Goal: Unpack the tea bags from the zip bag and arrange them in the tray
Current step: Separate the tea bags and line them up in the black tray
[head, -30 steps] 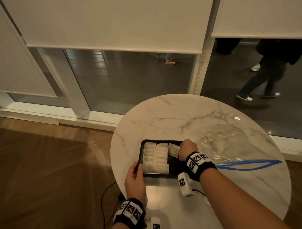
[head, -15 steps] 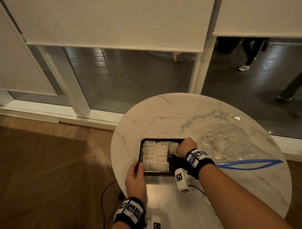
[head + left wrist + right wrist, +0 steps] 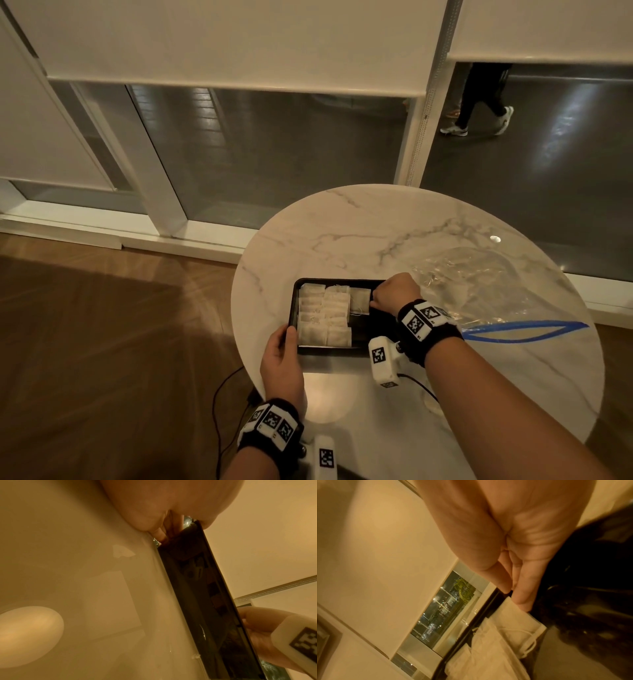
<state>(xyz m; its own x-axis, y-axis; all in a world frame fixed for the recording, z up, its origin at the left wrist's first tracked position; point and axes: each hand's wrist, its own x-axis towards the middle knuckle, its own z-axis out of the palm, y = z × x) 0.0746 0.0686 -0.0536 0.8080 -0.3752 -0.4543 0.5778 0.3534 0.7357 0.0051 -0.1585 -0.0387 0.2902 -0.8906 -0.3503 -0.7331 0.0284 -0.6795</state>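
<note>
A black tray (image 3: pixel 358 346) lies on the round marble table (image 3: pixel 359 233), with several white tea bags (image 3: pixel 325 315) in two columns at its left. A third column starts with one tea bag (image 3: pixel 359 300) lying flat at the far end. My right hand (image 3: pixel 374 301) pinches that bag's right edge; in the right wrist view thumb and fingertips (image 3: pixel 522 601) meet on the tea bag (image 3: pixel 513 619). My left hand (image 3: pixel 286 337) grips the tray's near-left corner, thumb on the rim, also seen as the left hand (image 3: pixel 171 524) on the tray (image 3: pixel 197 588). The clear zip bag (image 3: pixel 479 291) lies right of the tray.
The bag's blue zip (image 3: pixel 524 330) gapes toward the table's right edge. A cable (image 3: pixel 222 394) hangs off the near-left side. Glass panels with blinds stand behind the table, and a person (image 3: pixel 479 99) walks outside.
My right hand has carried the tea bag left and farther into the tray and laid it flat beside the second column. The left hand keeps its hold on the tray.
</note>
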